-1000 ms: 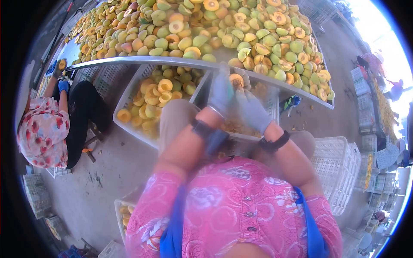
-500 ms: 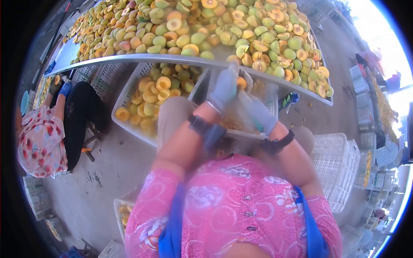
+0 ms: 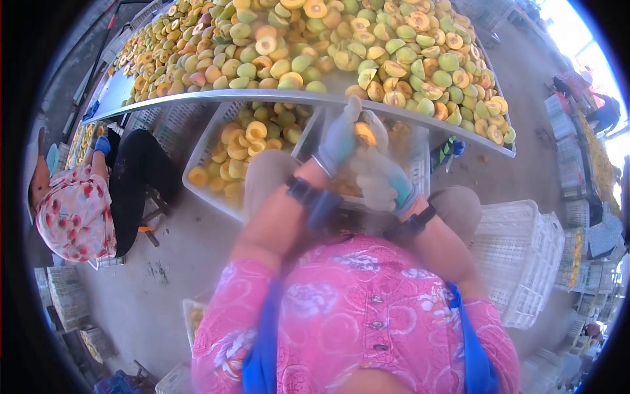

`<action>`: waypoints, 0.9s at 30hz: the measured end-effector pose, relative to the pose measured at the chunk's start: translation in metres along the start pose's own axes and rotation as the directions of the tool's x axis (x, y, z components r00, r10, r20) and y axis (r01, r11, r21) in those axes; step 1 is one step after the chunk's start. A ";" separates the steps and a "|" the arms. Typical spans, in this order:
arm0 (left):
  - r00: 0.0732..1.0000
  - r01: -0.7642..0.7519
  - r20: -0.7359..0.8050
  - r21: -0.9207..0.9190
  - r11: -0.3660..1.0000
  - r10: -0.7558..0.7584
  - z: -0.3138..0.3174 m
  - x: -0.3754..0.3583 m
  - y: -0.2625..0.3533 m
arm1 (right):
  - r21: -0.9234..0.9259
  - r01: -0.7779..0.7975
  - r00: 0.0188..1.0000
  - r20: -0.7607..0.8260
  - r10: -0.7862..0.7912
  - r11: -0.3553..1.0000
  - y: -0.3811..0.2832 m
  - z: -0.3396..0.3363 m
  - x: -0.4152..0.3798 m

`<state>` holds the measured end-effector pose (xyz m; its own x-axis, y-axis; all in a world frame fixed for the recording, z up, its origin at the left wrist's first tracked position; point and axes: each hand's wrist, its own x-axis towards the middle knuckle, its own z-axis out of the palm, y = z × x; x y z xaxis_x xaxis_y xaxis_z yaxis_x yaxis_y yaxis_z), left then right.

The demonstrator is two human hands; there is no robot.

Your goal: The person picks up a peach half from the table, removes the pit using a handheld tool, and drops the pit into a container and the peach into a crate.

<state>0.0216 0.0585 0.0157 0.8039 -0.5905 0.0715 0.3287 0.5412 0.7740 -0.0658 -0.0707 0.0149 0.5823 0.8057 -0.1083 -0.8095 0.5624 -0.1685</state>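
Note:
My left hand (image 3: pixel 337 139), in a pale glove, is closed around a yellow peach half (image 3: pixel 365 134) just under the metal table's front edge. Its cut side shows orange flesh. Close below it, my right hand (image 3: pixel 382 178), gloved too, is smeared by motion, so its fingers and anything in them cannot be made out. Under both hands stands a crate (image 3: pixel 420 157) with brownish matter inside, partly hidden by my wrists. To its left, a white crate (image 3: pixel 197 152) holds pitted peach halves (image 3: pixel 237 146). A big heap of halved peaches (image 3: pixel 275 49) covers the table above.
The table's metal rim (image 3: pixel 223 95) runs across in front of me. Stacked white crates (image 3: pixel 515 262) stand by my right knee. At left, a co-worker in a flowered top (image 3: pixel 79 213) sits at a crate. More people and crates (image 3: pixel 569 161) line the far right.
My right hand has drawn down and slightly away from the peach half, which now shows more of its cut face. My left hand stays by the rim. The view has shifted slightly.

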 end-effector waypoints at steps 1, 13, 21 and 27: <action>0.998 0.006 0.057 -0.091 0.996 -0.001 -0.002 0.003 -0.002 | 0.048 -0.018 0.996 0.089 0.014 0.999 0.000 -0.002 0.000; 0.957 -0.253 -0.268 -0.578 0.776 0.112 -0.059 -0.034 0.035 | 0.177 -0.006 0.936 0.348 -0.057 0.984 -0.014 0.008 -0.014; 0.563 0.237 -0.408 0.913 0.332 0.719 -0.161 -0.072 0.096 | -0.147 0.424 0.892 -0.105 -0.440 0.894 -0.025 -0.010 -0.018; 0.873 0.222 -0.187 0.975 -0.026 0.450 -0.060 0.014 0.077 | -0.244 0.411 0.889 -0.106 -0.445 0.878 -0.036 0.001 -0.018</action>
<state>0.0877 0.1278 0.0385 0.9427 -0.1600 0.2928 -0.3129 -0.7288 0.6091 -0.0476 -0.1052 0.0243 0.8862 0.4462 -0.1248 -0.4535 0.7799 -0.4314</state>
